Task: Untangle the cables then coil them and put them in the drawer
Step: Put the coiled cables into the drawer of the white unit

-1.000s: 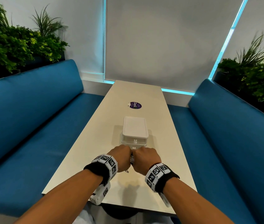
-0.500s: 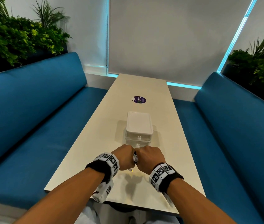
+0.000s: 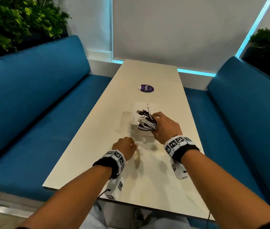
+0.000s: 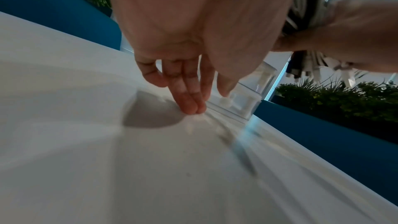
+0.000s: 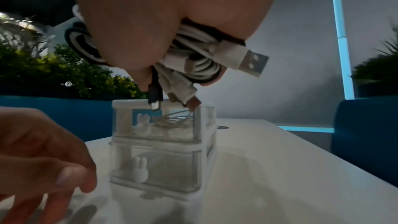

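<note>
My right hand (image 3: 159, 123) grips a coiled bundle of white and black cables (image 3: 146, 123) just above the small clear drawer unit (image 3: 135, 113) in the middle of the table. In the right wrist view the cable bundle (image 5: 193, 54) hangs from my fingers, its USB plugs dangling over the drawer unit (image 5: 163, 149), which has two drawers with white rabbit-shaped knobs. My left hand (image 3: 126, 146) hovers low over the table in front of the unit, holding nothing. In the left wrist view its fingers (image 4: 187, 98) point down, nearly straight, close to the tabletop.
The long white table (image 3: 98, 138) runs away from me between two blue benches (image 3: 31, 104). A purple round sticker (image 3: 146, 88) lies on the table beyond the drawer unit. Green plants (image 3: 15, 19) stand behind both benches.
My hands, held together near the table's front edge, have parted. The right hand has moved forward and up over the drawer unit with the cable bundle. The left hand let go and dropped towards the table.
</note>
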A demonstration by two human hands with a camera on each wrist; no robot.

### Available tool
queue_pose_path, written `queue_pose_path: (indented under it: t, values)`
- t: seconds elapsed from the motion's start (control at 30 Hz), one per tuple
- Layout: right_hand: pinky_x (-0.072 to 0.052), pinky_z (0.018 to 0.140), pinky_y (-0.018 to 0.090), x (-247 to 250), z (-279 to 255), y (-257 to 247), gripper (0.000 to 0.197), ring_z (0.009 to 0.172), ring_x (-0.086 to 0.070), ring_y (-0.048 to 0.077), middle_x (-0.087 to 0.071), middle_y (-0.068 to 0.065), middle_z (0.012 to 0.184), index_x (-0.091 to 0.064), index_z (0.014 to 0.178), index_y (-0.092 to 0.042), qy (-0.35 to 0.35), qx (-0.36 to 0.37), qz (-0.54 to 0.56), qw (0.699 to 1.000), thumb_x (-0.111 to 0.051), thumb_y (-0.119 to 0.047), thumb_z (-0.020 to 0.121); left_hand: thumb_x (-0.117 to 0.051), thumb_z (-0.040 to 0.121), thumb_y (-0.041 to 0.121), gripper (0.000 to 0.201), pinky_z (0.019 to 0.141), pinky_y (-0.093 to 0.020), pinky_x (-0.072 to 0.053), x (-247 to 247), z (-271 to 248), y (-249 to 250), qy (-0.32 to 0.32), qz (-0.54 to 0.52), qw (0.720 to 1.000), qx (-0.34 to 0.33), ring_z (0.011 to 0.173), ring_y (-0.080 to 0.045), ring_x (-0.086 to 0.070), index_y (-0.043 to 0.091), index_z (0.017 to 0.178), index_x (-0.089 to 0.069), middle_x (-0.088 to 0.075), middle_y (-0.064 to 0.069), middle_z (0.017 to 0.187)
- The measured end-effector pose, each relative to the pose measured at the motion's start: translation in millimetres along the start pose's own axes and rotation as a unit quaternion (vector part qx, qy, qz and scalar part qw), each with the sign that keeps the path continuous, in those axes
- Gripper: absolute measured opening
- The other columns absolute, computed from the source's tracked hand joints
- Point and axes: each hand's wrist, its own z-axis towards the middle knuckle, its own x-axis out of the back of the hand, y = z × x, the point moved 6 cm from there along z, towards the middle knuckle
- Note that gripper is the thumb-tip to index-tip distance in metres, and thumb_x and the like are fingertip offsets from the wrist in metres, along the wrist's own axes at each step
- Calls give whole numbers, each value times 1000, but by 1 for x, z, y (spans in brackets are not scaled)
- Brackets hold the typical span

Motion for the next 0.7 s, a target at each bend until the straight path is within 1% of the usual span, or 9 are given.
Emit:
queue_pose_path:
  t: [0.07, 0.13, 0.23, 0.33, 0.4, 0.47, 0.53, 0.6, 0.7]
  values:
    - [-53, 71, 35, -8, 9, -11, 33, 95, -64, 23, -53, -13, 129, -61, 117, -29, -33, 15, -9, 999, -64, -37, 85, -56, 92, 47, 33, 81, -39, -56, -5, 4, 10, -8, -3, 1000, 7, 88, -32, -67, 17, 88, -71, -71, -9, 93]
    - [-52, 68, 34, -14, 13, -19, 28, 93, -64, 24, -56, -9, 121, -63, 111, -27, -41, 26, -8, 999, -63, -35, 85, -54, 92, 49, 38, 76, -36, -55, -10, 9, 16, -7, -6, 1000, 25, 85, -32, -67, 14, 88, -70, -69, -10, 93]
    - [-49, 64, 33, -16, 16, -25, 22, 89, -63, 25, -58, -4, 108, -63, 105, -26, -30, 46, -36, 998, -63, -33, 84, -52, 91, 56, 45, 63, -32, -46, -17, 14, 20, 8, -10, 999, 43, 81, -32, -65, 13, 86, -65, -68, -11, 93]
    - [-46, 64, 33, -15, 15, -23, 22, 89, -62, 26, -59, -4, 103, -62, 104, -27, -31, 49, -44, 997, -64, -30, 83, -54, 88, 61, 49, 58, -30, -40, -18, 12, 21, 34, -8, 998, 52, 77, -30, -66, 14, 82, -66, -69, -9, 87]
    - [-45, 63, 31, -16, 12, -21, 22, 88, -62, 25, -59, -5, 104, -63, 105, -26, -34, 42, -29, 998, -63, -31, 83, -53, 91, 55, 44, 63, -31, -45, -13, 7, 26, 45, 21, 998, 38, 83, -30, -66, 15, 87, -69, -70, -9, 93]
    - [-45, 63, 31, -16, 8, -21, 23, 89, -63, 26, -59, -6, 108, -63, 106, -27, -35, 36, -18, 999, -64, -32, 83, -48, 97, 47, 39, 77, -35, -49, -7, -2, 39, 57, 99, 993, 1, 96, -31, -64, 15, 98, -70, -68, -10, 103]
    - [-44, 65, 31, -14, 6, -20, 25, 90, -63, 27, -59, -6, 111, -63, 107, -27, -35, 29, -9, 999, -64, -32, 83, -44, 99, 45, 38, 83, -35, -45, 0, -14, 49, 74, 156, 985, -30, 100, -31, -62, 15, 100, -68, -67, -8, 105]
    - [-43, 66, 31, -13, 5, -20, 26, 92, -63, 27, -58, -7, 114, -63, 108, -27, -37, 24, 2, 999, -65, -33, 83, -44, 98, 45, 37, 77, -33, -41, 3, -28, 53, 69, 171, 981, -52, 92, -30, -63, 16, 87, -64, -67, -8, 99]
    - [-41, 67, 30, -11, 4, -20, 25, 92, -63, 26, -59, -9, 114, -64, 107, -27, -35, 16, 15, 999, -64, -33, 83, -46, 95, 46, 45, 63, -30, -37, 5, -51, 53, 53, 195, 974, -105, 65, -29, -54, 16, 61, -46, -62, -8, 76]
